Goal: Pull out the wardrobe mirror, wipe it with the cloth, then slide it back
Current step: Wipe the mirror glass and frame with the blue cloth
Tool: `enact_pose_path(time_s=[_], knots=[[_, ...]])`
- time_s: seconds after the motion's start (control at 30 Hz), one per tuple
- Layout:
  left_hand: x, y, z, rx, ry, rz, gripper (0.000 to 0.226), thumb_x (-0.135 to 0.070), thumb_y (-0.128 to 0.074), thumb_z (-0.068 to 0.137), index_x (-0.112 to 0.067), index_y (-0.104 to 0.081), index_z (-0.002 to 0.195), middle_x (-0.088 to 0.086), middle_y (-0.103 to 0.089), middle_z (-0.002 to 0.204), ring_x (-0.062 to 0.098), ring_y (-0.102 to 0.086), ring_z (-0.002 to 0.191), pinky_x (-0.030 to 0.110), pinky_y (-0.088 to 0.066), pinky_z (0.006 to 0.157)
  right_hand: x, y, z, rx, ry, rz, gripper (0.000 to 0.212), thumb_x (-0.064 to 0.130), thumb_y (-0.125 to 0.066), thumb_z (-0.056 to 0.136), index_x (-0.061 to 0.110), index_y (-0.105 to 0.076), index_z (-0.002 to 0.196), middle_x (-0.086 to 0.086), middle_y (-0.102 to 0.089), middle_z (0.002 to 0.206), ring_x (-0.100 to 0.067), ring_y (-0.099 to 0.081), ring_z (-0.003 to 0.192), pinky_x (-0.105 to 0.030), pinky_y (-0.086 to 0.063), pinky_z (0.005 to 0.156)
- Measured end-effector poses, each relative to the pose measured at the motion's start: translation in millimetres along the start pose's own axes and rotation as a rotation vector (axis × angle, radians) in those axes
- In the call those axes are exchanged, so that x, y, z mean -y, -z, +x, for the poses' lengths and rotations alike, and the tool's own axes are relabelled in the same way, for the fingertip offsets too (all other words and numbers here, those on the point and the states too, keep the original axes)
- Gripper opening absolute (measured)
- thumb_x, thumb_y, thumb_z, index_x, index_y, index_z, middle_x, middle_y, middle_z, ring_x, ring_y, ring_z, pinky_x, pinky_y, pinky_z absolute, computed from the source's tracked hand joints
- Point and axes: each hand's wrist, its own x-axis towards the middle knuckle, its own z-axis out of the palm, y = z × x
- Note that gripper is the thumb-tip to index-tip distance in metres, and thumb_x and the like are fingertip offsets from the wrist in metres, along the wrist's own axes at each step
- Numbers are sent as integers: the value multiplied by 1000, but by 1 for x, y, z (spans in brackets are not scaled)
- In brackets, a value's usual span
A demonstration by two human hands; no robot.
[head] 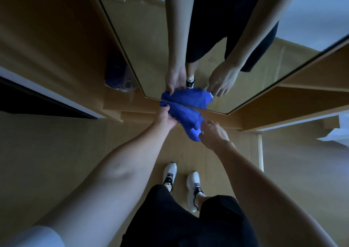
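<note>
head view: shoes (181,182) below cloth (186,118)

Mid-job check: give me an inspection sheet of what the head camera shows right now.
Surface: wooden floor, bare where visible.
Job's things: mirror pulled out, standing upright; blue cloth bunched at its bottom edge.
Clutter: dark bundle in the wardrobe left of the mirror, too dim to identify.
Grippers: left hand grips the cloth; right hand pinches its lower end.
Cables: nothing seen.
Surroundings: wooden wardrobe panels, white shoes.
</note>
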Motion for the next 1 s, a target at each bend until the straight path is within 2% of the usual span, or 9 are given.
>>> enact_pose_path(time_s=[0.1, 0.17, 0.27, 0.47, 0.67, 0.77, 0.83, 0.9, 1.0], knots=[[-12, 5, -7, -86, -23, 25, 35, -26, -26, 108, -12, -45, 134, 9, -51, 113, 21, -51, 78, 30, -41, 65, -3, 10, 1, -35, 27, 10, 27, 23, -57, 88, 12, -57, 113, -9, -58, 117, -30, -50, 114, -35, -45, 88], [-16, 10, -6, -102, -84, 6, 35, -24, -20, 107, -9, -50, 118, 14, -52, 117, 26, -55, 94, 32, -45, 76, -8, 16, 5, -43, 48, 11, 25, 23, -57, 88, 12, -59, 111, -9, -59, 115, -30, -51, 114, -35, -45, 87], [-12, 8, -2, -141, -102, -122, 40, -27, -26, 108, -4, -40, 138, 21, -42, 146, 31, -44, 129, 41, -36, 102, -19, 19, 15, -46, 70, 45, 23, 20, -56, 87, 12, -59, 108, -10, -58, 114, -29, -50, 114, -35, -45, 86], [61, -53, -10, -102, 19, -179, 48, -23, -30, 106, -4, -37, 150, 17, -36, 157, 32, -34, 145, 42, -35, 98, -66, 8, 14, -2, 102, 40, 27, 19, -54, 90, 10, -56, 115, -11, -56, 120, -32, -49, 117, -37, -45, 90], [71, -69, -14, -141, -38, -140, 47, -25, -25, 107, -7, -40, 147, 17, -43, 152, 35, -41, 140, 44, -36, 98, -111, 15, 3, 41, 92, 0, 31, 19, -53, 90, 10, -56, 120, -10, -56, 122, -30, -50, 114, -36, -46, 87], [61, -57, -24, -94, -142, -173, 35, -30, -31, 101, -11, -55, 116, 13, -58, 118, 29, -51, 116, 36, -34, 95, -114, 24, 1, 35, 122, 9, 30, 21, -55, 87, 13, -58, 117, -10, -57, 120, -30, -50, 116, -35, -46, 90], [53, -54, -23, -139, -169, -262, 24, -31, -45, 93, -12, -53, 104, 12, -57, 118, 25, -50, 110, 35, -37, 94, -113, 30, 2, 35, 159, -4, 30, 22, -56, 87, 13, -58, 116, -11, -58, 119, -30, -50, 116, -34, -47, 89], [52, -53, -13, -242, -163, -272, 38, -29, -40, 101, -7, -47, 131, 14, -45, 146, 28, -45, 131, 41, -35, 108, -113, 34, 5, 20, 175, 1, 29, 21, -55, 87, 13, -58, 115, -10, -57, 119, -30, -50, 116, -35, -47, 88], [69, -76, -7, -257, -79, -247, 49, -24, -32, 106, -4, -32, 151, 20, -45, 145, 35, -45, 133, 47, -35, 108, -120, 35, 10, 11, 152, 11, 29, 20, -54, 87, 13, -57, 115, -9, -57, 120, -30, -49, 116, -35, -45, 88]])
